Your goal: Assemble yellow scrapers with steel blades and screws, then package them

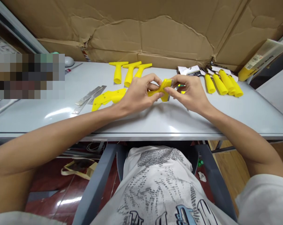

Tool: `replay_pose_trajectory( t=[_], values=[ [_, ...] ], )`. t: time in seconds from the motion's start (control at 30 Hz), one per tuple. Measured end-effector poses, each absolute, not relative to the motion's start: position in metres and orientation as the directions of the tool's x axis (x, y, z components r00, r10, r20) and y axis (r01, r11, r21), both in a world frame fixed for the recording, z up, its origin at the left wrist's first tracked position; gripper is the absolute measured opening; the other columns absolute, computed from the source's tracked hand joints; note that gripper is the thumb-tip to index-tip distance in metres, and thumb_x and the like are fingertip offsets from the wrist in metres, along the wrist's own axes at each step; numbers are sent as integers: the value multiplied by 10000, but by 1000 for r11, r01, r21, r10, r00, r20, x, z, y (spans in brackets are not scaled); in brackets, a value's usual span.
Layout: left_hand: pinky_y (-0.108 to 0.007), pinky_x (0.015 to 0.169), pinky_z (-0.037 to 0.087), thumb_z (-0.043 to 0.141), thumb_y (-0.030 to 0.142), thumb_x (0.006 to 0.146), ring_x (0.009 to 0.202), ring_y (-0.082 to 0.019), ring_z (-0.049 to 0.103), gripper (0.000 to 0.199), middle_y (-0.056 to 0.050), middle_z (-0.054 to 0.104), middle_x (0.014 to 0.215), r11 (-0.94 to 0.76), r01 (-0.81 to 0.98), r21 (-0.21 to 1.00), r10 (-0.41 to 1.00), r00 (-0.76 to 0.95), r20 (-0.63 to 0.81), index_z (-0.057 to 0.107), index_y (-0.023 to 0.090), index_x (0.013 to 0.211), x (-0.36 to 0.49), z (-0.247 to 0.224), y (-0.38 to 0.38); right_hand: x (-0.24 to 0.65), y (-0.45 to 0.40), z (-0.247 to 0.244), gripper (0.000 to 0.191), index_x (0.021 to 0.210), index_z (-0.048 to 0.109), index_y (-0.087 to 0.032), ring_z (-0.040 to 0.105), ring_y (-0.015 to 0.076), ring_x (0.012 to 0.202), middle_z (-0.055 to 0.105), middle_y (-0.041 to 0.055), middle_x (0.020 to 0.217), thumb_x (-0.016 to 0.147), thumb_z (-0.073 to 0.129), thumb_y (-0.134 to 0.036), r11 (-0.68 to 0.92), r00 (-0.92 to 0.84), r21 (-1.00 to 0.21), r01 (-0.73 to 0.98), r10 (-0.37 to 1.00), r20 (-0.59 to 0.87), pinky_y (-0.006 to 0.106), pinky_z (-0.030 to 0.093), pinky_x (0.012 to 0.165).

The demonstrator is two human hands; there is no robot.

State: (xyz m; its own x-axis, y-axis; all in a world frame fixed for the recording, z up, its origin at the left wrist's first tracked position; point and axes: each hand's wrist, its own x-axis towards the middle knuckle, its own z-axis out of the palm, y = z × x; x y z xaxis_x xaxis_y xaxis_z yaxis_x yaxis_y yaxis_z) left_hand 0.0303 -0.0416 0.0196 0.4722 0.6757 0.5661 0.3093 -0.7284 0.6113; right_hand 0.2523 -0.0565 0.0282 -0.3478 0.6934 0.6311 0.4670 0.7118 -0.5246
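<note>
Above the middle of the table, both hands are closed on one yellow scraper (pixel 165 89) with a thin metal blade along its right edge. My left hand (pixel 142 93) grips its handle side, the fingers curled around it. My right hand (pixel 190 93) pinches the blade side between thumb and fingers. Left of my left hand lie several flat yellow scraper pieces (pixel 105 98), partly behind that hand. Beside them rest thin metal blades (pixel 91 96), some seemingly in clear wrapping. Small bits of yellow and green show behind my right fingers, too covered to make out.
Yellow T-shaped handles (pixel 117 72) lie at the back of the white table (pixel 141 120). To the right are several yellow-handled tools (pixel 220 84) and a black-and-white package (pixel 190 71). A cardboard sheet (pixel 141 34) stands behind. A clear-and-yellow box (pixel 260 61) leans at far right.
</note>
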Motion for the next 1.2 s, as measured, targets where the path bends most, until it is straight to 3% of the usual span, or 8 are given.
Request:
replay_pose_trajectory(
  t=[0.13,0.37,0.7,0.9,1.2],
  values=[
    [-353,712,573,763,388,934,782,-211,779,230,-2,800,828,-769,325,551,637,460,618,589,245,979,31,16,-42,253,-57,27,308,839,670,-231,640,172,683,708,19,797,929,777,-506,744,-359,-423,518,638,682,336,595,628],
    [-339,721,583,697,471,996,901,-218,787,258,-18,809,951,-786,337,518,613,530,586,597,239,1045,29,11,-39,254,-54,27,195,963,735,-252,677,197,742,754,33,861,926,765,-442,710,-378,-483,512,692,616,344,601,653],
    [-303,644,472,797,461,917,709,-174,684,324,24,689,757,-800,371,472,599,526,603,573,236,981,28,7,-33,255,-55,30,184,970,710,-225,703,207,786,773,48,915,953,741,-406,712,-423,-415,566,683,596,358,587,706],
    [-336,628,432,717,483,993,648,-145,569,306,22,646,741,-854,317,414,521,553,650,528,258,906,29,7,-31,254,-58,30,197,947,705,-247,718,231,804,780,52,946,935,782,-428,706,-421,-435,559,693,585,414,620,778],
    [-343,643,475,660,525,1008,641,-158,575,265,29,635,716,-834,356,422,552,551,626,615,269,954,27,4,-28,259,-55,35,248,962,751,-251,733,239,845,792,50,939,912,803,-488,703,-435,-471,533,705,560,362,629,683]
  ],
)
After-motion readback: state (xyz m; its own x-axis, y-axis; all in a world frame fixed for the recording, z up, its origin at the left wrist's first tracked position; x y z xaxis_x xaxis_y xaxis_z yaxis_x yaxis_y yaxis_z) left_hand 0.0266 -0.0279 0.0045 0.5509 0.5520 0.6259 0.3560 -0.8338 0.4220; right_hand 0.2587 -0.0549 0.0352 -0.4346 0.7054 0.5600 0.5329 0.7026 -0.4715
